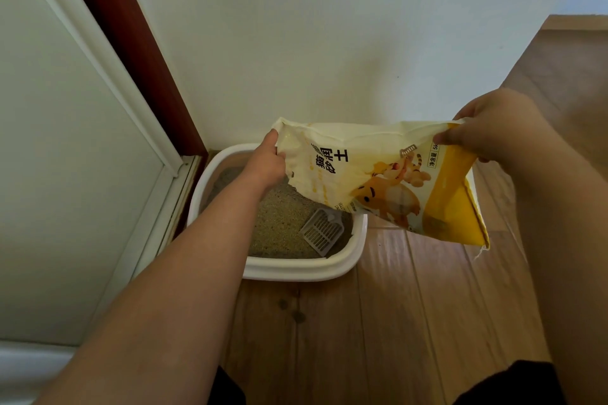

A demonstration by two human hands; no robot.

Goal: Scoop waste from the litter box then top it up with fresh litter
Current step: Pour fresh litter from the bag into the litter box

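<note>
So I've got the litter bag (378, 174) up in the air between both hands, tipped upside down going by the flipped print. My left hand (268, 161) has its fingers curled around the bag's pale edge on the far-left side, thumb on top. My right hand (487, 128) is pinching the opposite upper corner where the yellow panel starts, fingers folded tight over the material. The bag sags from the right hand, with its yellow corner hanging lowest.

Right under my left hand sits the white litter box (296, 268), pushed up against the wall (329, 26), with tan litter (279, 223) inside. A grey slotted scoop (324, 232) lies in the box below the bag, nearer my left hand than my right. The bag's right half hangs over the wood floor (394, 322), not over the box.
</note>
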